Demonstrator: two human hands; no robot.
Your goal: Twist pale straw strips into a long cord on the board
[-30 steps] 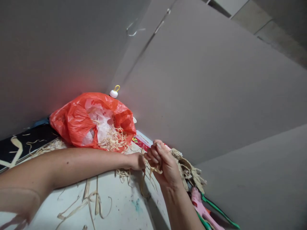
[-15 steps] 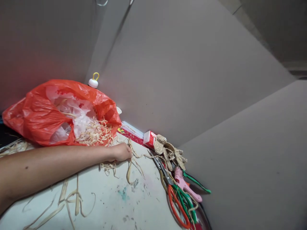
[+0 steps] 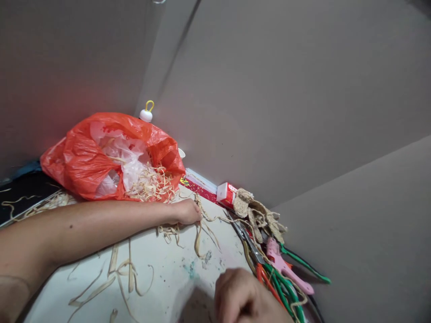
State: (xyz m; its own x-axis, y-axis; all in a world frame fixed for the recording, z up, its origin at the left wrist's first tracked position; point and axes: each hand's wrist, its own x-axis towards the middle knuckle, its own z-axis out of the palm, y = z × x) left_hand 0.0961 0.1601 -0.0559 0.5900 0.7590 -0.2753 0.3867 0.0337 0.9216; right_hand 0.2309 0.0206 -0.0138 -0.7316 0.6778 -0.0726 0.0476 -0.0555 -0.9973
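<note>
My left hand (image 3: pixel 187 211) is closed on a plaited cord of straw-like strips (image 3: pixel 205 218) at the far part of the white table. Loose strip ends hang from the fist toward me, and the thin cord runs right toward the scissors (image 3: pixel 251 244). My right hand (image 3: pixel 247 298) is at the lower edge with its fingers curled in; whatever lies inside them, if anything, is hidden. Just right of it are green handles (image 3: pixel 281 287) and a pink glue gun (image 3: pixel 286 267). Dry pale strips (image 3: pixel 124 269) lie spread on the table below my left forearm.
Behind my left arm sits a red plastic bag (image 3: pixel 81 166) with shredded strips (image 3: pixel 153 181) spilling from it. A small red-and-white box (image 3: pixel 226 194) and coiled braided pieces (image 3: pixel 257 211) stand against the grey wall (image 3: pixel 269 112). A white-capped thing with a yellow loop (image 3: pixel 146 115) is behind the bag.
My right hand has come into view at the bottom. The whole scene has shifted right as the camera turned left. My left hand stays closed on the cord in the same place.
</note>
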